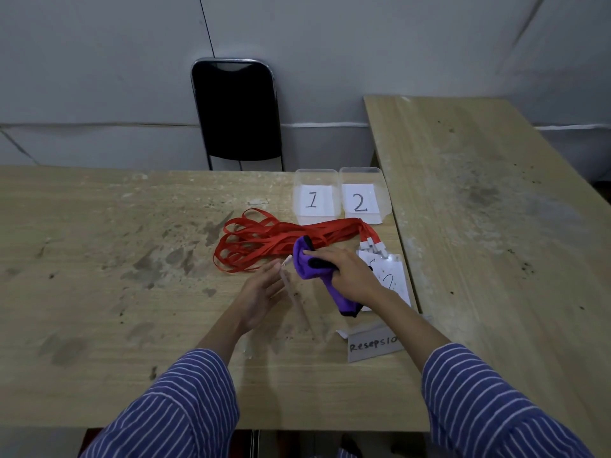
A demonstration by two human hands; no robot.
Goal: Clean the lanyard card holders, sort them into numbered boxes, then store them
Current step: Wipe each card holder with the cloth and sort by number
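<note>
Right hand (pixel 355 276) grips a purple cloth (pixel 312 264) over the worktop (pixel 99 259); left hand (pixel 261 292) is wide, fingers straight, steadying a clear card holder (pixel 297 300) seen edge-on just beside it. More holders (pixel 388 276) lie under the right wrist, red lanyards (pixel 261 241) bunched behind, boxes 1 (pixel 314 200) and 2 (pixel 362 201) near the far edge, both look empty. Likely wiping step: keep holder braced, wipe both faces with the cloth, read its number before boxing.

boxes (pixel 340 196) behind lanyards (pixel 264 239), on table (pixel 99 259)
</note>
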